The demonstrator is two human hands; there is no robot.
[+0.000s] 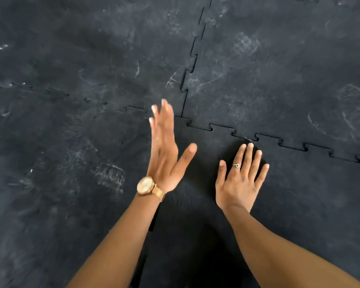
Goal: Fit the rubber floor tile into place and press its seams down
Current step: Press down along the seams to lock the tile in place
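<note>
Right hand [240, 179] flat, open on tile [299, 194]; left hand [164, 146] open, raised edge-on. Better to chop along seam [268, 139] firmly, tab by tab.

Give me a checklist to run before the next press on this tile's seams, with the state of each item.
1. Right hand flat on the rubber floor tile, bracing it: ok.
2. Left hand raised edge-on and blurred, free to strike: ok.
3. Far seam teeth meshed with the neighbouring tile: ok, though dark gaps show.
4. Left seam seated: cannot tell, arm and shadow hide it.
5. Corner junction flush: cannot tell.
6. Seam line free of fingers: ok.
</note>
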